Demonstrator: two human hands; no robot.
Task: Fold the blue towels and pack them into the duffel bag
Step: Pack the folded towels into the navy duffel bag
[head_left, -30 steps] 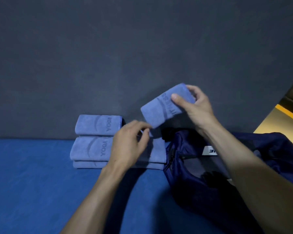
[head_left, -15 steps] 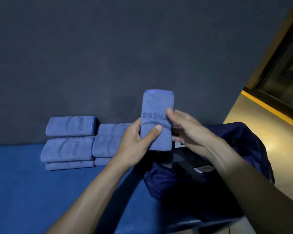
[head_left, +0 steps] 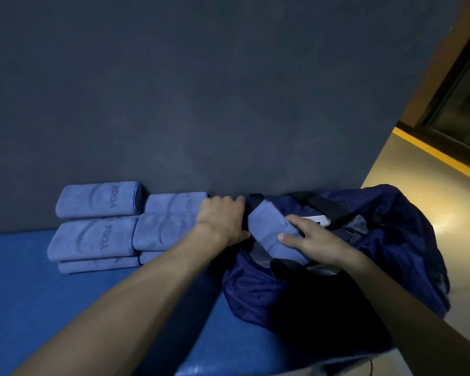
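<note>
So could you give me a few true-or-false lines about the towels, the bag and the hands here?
1. The right hand presses a folded towel into the bag. True.
2. The left hand holds a second towel in the air. False: it grips the bag's edge at the opening.
3. Folded towels are stacked left of the bag, against the dark wall. True.
4. The bag is zipped shut. False: its mouth is open and the towel is going in.
5. The stacked towels carry no lettering. False: "YOGA" shows on several.
</note>
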